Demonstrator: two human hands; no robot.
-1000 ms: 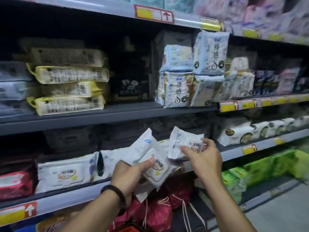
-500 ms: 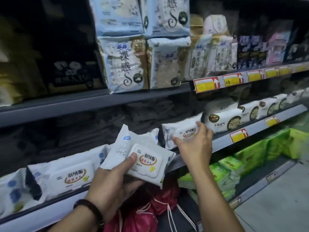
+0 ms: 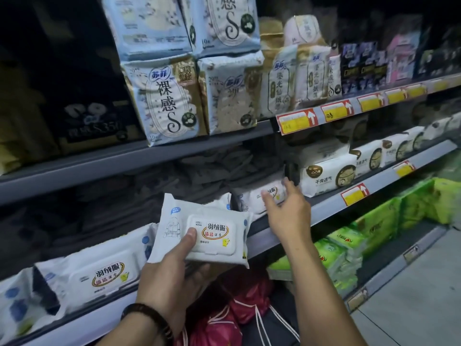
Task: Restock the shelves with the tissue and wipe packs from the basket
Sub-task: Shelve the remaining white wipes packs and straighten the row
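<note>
Okay, shelves [image 3: 124,166] are filling the view, levels running left to right. Big pad packs [image 3: 164,101] are standing upright on the upper level. Green packs [image 3: 349,245] are sitting on the bottom level at right. A row of white packs [image 3: 99,273] is lying along the middle level at left. Red bags [image 3: 239,303] are lying low, under the arms.

Left hand [image 3: 169,278] is gripping a wipe pack [image 3: 207,233], thumb pressing on the lid label and fingers curling underneath, holding it tilted just in front of the middle shelf edge. Right hand [image 3: 289,213] is reaching to that level, fingers spread and straight, gripping nothing. Its fingertips are sitting at the face of a shelved pack [image 3: 254,203], contact unclear. The shelved pack is lying just right of the held one. A dark bracelet [image 3: 149,318] is sitting on the left wrist.
</note>
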